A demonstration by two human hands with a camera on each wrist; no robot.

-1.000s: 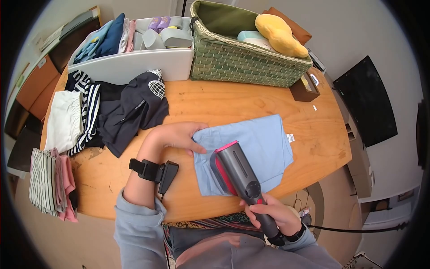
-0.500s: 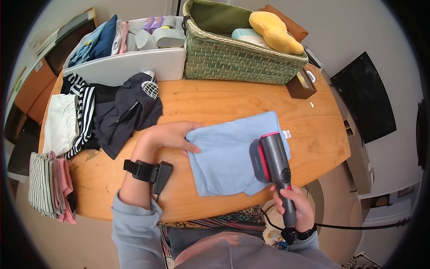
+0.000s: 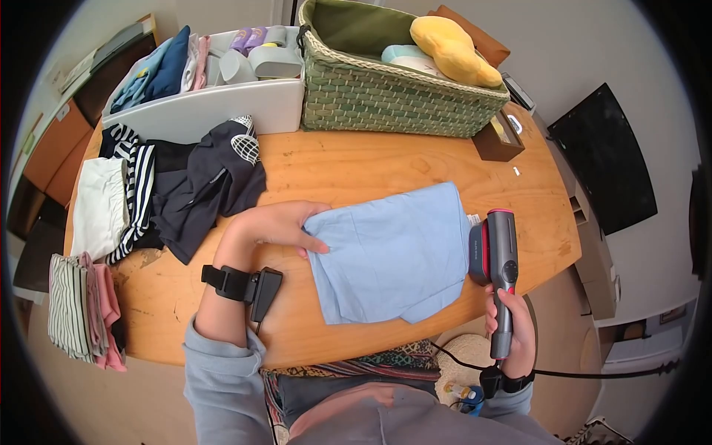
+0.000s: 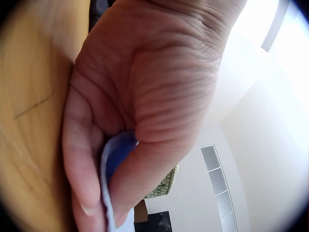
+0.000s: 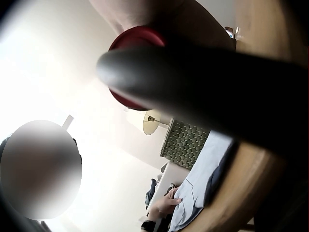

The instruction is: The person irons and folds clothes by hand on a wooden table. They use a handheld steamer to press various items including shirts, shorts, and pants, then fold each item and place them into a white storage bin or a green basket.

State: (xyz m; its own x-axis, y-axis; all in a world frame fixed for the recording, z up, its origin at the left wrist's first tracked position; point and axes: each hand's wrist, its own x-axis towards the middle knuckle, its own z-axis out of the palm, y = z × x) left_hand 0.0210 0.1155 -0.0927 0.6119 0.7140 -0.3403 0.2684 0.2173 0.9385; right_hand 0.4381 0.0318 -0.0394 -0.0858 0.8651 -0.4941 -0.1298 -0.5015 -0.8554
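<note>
A light blue garment [image 3: 386, 259] lies folded on the wooden table, its far right corner at a small white tag. My left hand [image 3: 285, 225] pinches its left edge; in the left wrist view the thumb and fingers [image 4: 81, 179] stand on either side of the cloth. My right hand [image 3: 519, 326] grips the handle of a grey and pink handheld garment steamer [image 3: 503, 248]. The steamer's head is upright at the garment's right edge, its flat plate facing left. In the right wrist view the dark handle and cord cover much of the frame.
Dark and striped clothes [image 3: 204, 185], white shorts [image 3: 100, 208] and a folded stack [image 3: 70, 304] lie left on the table [image 3: 356, 167]. Behind stand a white bin [image 3: 215, 111] and a green woven basket [image 3: 393, 104]. A black cord [image 3: 593, 377] runs right from the steamer.
The steamer has swept rightward across the blue garment, from its left-middle part to its right edge. My left hand keeps its pinch on the left edge.
</note>
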